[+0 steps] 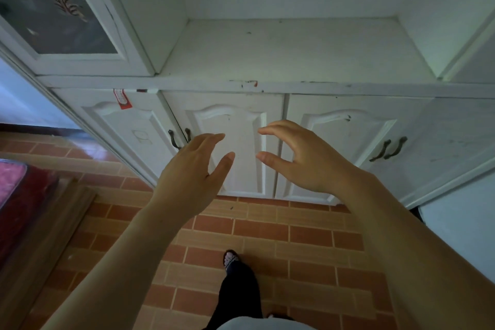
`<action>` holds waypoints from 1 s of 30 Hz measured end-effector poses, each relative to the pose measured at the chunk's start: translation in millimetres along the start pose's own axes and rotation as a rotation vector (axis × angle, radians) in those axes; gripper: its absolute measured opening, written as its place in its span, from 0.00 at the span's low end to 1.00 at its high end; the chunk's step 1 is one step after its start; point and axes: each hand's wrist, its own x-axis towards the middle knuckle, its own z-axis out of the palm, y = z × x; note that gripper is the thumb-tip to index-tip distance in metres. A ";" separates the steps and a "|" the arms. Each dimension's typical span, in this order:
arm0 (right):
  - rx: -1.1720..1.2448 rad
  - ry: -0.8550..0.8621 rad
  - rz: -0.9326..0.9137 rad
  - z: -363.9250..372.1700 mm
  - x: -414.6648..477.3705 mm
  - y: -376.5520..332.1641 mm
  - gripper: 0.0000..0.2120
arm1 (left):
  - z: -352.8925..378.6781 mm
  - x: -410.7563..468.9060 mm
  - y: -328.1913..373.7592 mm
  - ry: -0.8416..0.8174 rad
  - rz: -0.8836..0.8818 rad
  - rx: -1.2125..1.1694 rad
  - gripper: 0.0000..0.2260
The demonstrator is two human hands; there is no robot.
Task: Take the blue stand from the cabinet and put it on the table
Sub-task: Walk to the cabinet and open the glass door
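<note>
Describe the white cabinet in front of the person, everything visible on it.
The white cabinet looks like painted wood, scuffed and chipped, with red marks along its front ledge. An open recess above the ledge holds nothing visible. At upper left is a glass-paned door with a leaf motif. Below are shut panelled doors with arched mouldings and dark curved handles. A red tag hangs on the leftmost door. It stands on a brick-patterned floor. Both hands hover before the doors without touching. No blue stand shows.
</note>
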 end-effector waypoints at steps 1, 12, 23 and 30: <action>-0.005 0.002 -0.005 -3.0 11.1 1.1 0.25 | -1.6 10.8 -2.6 0.003 0.005 -0.006 0.23; -0.050 0.071 -0.062 -34.9 143.1 13.0 0.24 | -21.5 151.8 -38.1 0.070 0.095 -0.008 0.23; -0.061 0.031 -0.237 -64.1 271.3 10.1 0.24 | -62.3 233.4 -73.1 0.175 0.009 0.050 0.23; 0.021 -0.013 -0.421 -75.4 341.8 6.9 0.23 | -88.4 263.2 -81.8 0.316 -0.150 0.138 0.25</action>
